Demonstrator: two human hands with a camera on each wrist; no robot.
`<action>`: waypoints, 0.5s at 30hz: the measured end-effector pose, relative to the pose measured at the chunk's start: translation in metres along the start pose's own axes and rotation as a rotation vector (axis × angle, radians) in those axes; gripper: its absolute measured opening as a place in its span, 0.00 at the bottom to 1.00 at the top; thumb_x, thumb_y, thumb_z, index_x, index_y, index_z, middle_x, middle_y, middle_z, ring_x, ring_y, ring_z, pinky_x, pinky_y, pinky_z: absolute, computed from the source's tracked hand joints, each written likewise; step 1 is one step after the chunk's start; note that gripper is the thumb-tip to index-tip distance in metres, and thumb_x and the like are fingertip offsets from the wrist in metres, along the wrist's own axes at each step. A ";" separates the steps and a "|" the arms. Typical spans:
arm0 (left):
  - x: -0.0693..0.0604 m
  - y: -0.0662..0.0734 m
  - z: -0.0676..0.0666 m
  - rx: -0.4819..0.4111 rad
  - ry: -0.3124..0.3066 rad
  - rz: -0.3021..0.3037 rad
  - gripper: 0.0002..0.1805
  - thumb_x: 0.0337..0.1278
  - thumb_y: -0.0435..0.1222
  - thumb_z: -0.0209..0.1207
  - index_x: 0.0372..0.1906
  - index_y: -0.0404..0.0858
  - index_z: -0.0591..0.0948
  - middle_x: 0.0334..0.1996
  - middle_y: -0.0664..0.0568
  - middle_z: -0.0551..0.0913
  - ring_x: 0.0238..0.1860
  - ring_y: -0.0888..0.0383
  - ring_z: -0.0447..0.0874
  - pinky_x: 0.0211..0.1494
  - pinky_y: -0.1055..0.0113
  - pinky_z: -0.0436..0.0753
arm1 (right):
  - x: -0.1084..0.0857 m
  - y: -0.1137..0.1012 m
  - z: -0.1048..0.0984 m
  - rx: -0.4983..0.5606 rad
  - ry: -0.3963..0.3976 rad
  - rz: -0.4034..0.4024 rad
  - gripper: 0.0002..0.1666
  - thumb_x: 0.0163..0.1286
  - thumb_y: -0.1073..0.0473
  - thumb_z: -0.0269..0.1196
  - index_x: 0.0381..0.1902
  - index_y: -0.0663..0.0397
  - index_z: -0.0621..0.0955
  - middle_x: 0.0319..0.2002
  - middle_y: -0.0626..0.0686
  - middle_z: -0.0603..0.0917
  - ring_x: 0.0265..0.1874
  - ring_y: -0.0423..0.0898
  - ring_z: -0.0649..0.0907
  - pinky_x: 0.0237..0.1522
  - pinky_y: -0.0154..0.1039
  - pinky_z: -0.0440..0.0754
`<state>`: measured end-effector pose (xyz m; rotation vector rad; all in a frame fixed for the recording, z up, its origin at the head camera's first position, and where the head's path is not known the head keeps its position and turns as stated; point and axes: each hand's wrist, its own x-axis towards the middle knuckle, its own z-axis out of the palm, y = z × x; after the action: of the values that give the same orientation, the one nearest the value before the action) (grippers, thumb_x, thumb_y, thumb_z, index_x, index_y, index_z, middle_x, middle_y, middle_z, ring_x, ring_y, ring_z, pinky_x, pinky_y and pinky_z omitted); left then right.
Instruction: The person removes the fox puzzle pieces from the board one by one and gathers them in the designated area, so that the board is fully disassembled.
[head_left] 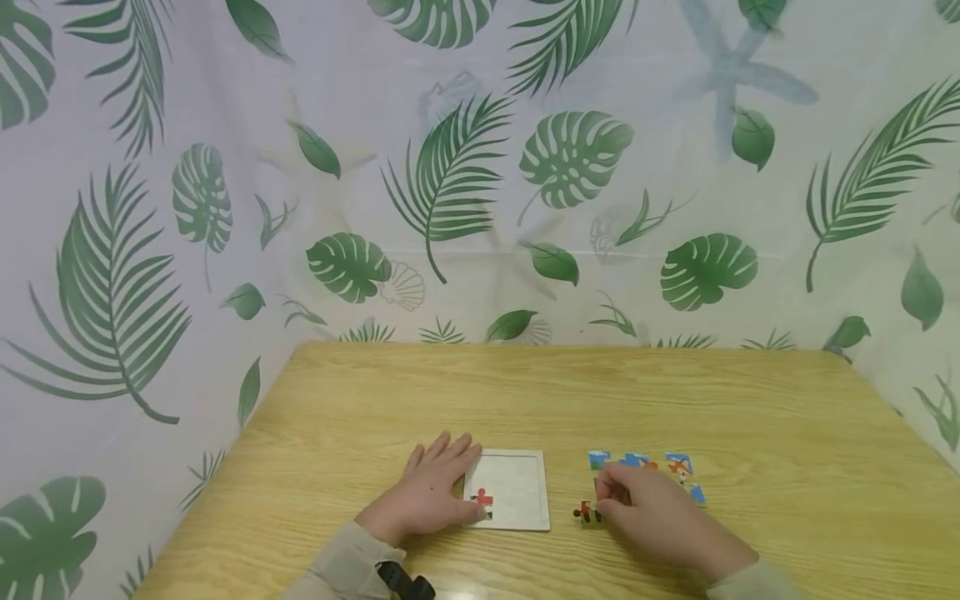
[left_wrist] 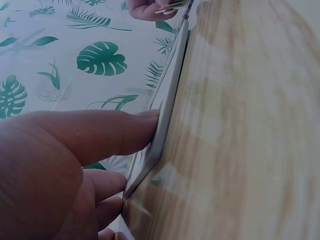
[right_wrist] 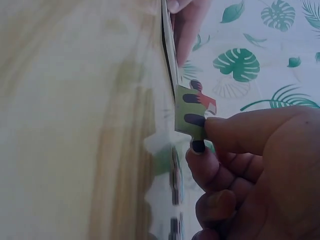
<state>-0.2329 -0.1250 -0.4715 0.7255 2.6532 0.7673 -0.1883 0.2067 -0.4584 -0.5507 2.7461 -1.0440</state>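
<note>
My left hand point(head_left: 427, 498) rests at the left side of a white square puzzle tray point(head_left: 546, 493), fingers spread and mostly straight. Its thumb touches the tray's near left corner in the left wrist view. A red, black and white puzzle piece point(head_left: 483, 498) lies in that corner of the tray, partly under the thumb. To the right of the tray, my right hand point(head_left: 656, 510) pinches another puzzle piece point(right_wrist: 192, 110) between thumb and finger. That piece is green with dark stripes and some red, and is tilted up in the right wrist view.
Several loose puzzle pieces point(head_left: 678, 463), blue and orange, lie on the wooden table point(head_left: 420, 383) beyond and beside my right hand, which partly hides them. A leaf-patterned cloth point(head_left: 480, 308) hangs behind the table. A black band point(head_left: 405, 581) is on my left wrist.
</note>
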 end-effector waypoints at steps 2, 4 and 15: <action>0.000 0.000 0.000 0.001 0.000 -0.002 0.48 0.59 0.53 0.66 0.80 0.41 0.60 0.80 0.46 0.51 0.80 0.42 0.37 0.75 0.36 0.35 | -0.004 0.004 -0.005 -0.004 -0.005 0.004 0.08 0.73 0.55 0.64 0.34 0.44 0.76 0.26 0.41 0.76 0.24 0.38 0.72 0.26 0.35 0.72; 0.000 0.000 0.000 -0.001 -0.003 -0.005 0.49 0.59 0.53 0.66 0.80 0.41 0.60 0.80 0.47 0.51 0.80 0.42 0.37 0.75 0.37 0.35 | -0.007 0.008 -0.008 -0.013 -0.001 -0.006 0.09 0.73 0.55 0.65 0.33 0.44 0.76 0.27 0.41 0.76 0.25 0.37 0.72 0.27 0.34 0.72; 0.000 0.000 0.000 -0.001 -0.002 0.000 0.48 0.59 0.53 0.65 0.80 0.41 0.60 0.80 0.47 0.51 0.80 0.42 0.36 0.75 0.37 0.35 | -0.023 0.029 -0.024 -0.118 0.030 -0.002 0.11 0.69 0.57 0.68 0.31 0.43 0.75 0.25 0.39 0.73 0.26 0.35 0.71 0.29 0.34 0.70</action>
<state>-0.2329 -0.1250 -0.4711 0.7261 2.6509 0.7676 -0.1820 0.2500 -0.4601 -0.5591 2.8480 -0.9025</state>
